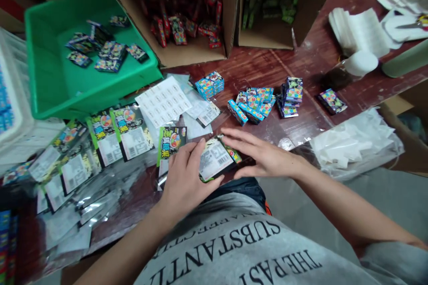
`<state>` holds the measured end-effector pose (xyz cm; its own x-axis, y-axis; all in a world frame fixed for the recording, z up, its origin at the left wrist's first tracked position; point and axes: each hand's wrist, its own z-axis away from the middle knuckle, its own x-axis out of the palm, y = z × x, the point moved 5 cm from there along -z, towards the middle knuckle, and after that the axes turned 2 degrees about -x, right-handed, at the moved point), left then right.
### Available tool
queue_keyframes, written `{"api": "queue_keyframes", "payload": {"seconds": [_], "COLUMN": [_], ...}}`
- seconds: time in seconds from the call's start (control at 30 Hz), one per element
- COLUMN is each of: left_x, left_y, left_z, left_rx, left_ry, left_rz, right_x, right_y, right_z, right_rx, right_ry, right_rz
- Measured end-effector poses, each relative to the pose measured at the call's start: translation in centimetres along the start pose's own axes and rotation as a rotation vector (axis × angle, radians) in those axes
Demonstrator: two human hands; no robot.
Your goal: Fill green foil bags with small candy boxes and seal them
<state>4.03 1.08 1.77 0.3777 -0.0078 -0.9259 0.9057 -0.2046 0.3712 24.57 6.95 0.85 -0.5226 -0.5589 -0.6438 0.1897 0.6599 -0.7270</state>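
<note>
My left hand (185, 182) is closed around the left end of a printed pouch (217, 159), its thumb along the near edge. The pouch shows a white label with a barcode. At its right end a small green candy box (234, 151) shows, partly covered. My right hand (262, 155) spans that end, fingertips on the far edge and thumb by the near corner. Beneath and left of my left hand is another printed pouch (172, 142) with a green stripe. Beyond my hands stand small blue boxes (256, 101) in a loose pile and purple boxes (292, 93) in a stack.
More pouches (132, 131) fan out at left, beside a label sheet (163, 101). A green bin (140, 80) holds small boxes. Cardboard cartons (230, 13) with red and green boxes stand at the back. At right are a white-lidded jar (363, 63) and a plastic bag (357, 142).
</note>
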Motion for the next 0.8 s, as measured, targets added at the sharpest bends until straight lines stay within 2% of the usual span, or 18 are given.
{"api": "queue_keyframes", "payload": {"seconds": [0.1,0.2,0.3,0.4,0.47,0.57,0.63,0.73,0.8], "left_x": [-1.2,-1.4,-0.7,0.0,0.3,0.6,0.3,-0.2,-0.3], "left_y": [-0.6,-1.0,-2.3,-4.2,-5.6,-7.4,-8.5,-10.0,-10.5], "left_z": [-0.1,0.3,1.4,2.5,2.7,2.2,1.7,1.3,1.2], "left_rx": [-0.190,-0.204,-0.237,-0.276,-0.294,-0.323,-0.340,-0.405,-0.459], "left_ry": [0.107,0.155,0.157,0.213,0.237,0.199,0.195,0.250,0.275], "left_rz": [0.156,0.324,0.514,0.725,0.825,0.987,1.064,1.069,1.068], "right_x": [0.7,2.4,3.4,3.3,3.3,4.0,4.7,6.4,7.5], "right_y": [-0.1,0.0,-0.5,-1.1,-1.3,-1.1,-0.4,0.9,1.2], "right_z": [-1.2,-2.0,-3.2,-4.9,-6.1,-7.4,-7.6,-7.0,-6.9], "right_rx": [0.132,0.247,0.252,0.208,0.181,0.166,0.239,0.428,0.499], "right_ry": [0.250,0.412,0.403,0.337,0.288,0.255,0.349,0.608,0.714], "right_rz": [-0.153,-0.353,-0.356,-0.317,-0.306,-0.276,-0.339,-0.576,-0.666]}}
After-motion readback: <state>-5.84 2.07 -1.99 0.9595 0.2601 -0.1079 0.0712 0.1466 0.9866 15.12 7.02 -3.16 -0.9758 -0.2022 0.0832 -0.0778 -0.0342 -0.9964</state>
